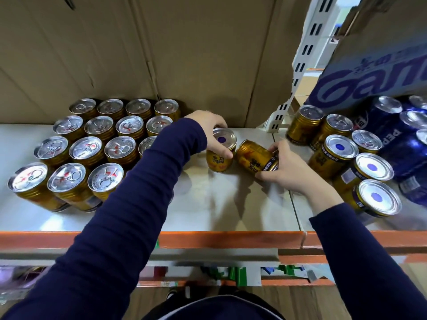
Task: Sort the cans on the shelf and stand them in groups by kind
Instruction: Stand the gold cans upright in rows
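Two gold cans are in hand on the shelf (231, 204), between the sorted block (85, 148) and the mixed cluster (342, 146).
The left hand (208, 128) grips the upright can (220, 161), base up, nearer the block. The right hand (288, 167) holds the tilted can (254, 158) just beside it, long axis running back toward the right wrist. The fingers (275, 147) of both hands curl close round their cans.

Gold cans (80, 155), blue cans (402, 144), orange shelf edge (208, 239)
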Action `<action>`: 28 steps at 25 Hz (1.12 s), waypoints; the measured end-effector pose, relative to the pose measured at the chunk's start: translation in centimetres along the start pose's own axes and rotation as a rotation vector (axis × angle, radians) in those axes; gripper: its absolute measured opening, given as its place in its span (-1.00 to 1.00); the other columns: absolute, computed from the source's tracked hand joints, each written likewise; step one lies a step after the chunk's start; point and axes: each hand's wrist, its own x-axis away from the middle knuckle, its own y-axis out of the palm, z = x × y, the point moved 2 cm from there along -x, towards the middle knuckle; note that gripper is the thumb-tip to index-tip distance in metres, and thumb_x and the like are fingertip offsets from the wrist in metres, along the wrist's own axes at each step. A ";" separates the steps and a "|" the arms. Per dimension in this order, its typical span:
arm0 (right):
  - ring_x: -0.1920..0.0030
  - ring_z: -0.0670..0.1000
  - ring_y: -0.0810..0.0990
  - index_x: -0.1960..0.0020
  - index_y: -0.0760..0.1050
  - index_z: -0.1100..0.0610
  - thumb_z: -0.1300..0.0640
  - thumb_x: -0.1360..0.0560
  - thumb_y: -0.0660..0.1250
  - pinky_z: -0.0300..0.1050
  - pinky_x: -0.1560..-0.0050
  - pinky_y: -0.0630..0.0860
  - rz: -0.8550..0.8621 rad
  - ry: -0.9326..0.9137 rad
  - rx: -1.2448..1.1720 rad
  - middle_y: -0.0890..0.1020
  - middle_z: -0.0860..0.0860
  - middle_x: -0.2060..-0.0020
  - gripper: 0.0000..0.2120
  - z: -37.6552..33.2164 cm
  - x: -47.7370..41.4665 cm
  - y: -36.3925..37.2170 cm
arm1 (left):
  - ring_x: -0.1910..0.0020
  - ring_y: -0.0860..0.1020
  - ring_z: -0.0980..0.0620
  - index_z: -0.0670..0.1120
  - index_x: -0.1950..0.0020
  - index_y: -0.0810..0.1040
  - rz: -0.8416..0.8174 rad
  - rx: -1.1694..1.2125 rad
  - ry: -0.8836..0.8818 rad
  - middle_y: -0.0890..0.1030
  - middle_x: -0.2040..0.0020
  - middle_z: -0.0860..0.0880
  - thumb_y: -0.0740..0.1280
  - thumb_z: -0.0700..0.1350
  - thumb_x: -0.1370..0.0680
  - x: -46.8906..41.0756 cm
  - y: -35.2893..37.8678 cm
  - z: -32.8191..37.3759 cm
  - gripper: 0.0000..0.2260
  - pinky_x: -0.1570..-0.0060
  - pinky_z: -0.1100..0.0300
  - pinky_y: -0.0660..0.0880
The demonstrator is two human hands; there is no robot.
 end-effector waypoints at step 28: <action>0.09 0.04 0.50 -0.17 0.17 -0.03 -0.04 -0.33 0.52 -0.19 0.29 0.47 0.148 0.076 -0.045 0.41 0.03 -0.04 -0.38 0.7 -0.8 0.3 | 0.20 0.50 -0.09 -0.14 -0.02 0.50 0.133 -0.357 -0.148 0.59 0.09 -0.12 0.41 0.36 -0.29 -2.1 -4.7 -4.4 -0.39 0.24 0.12 0.47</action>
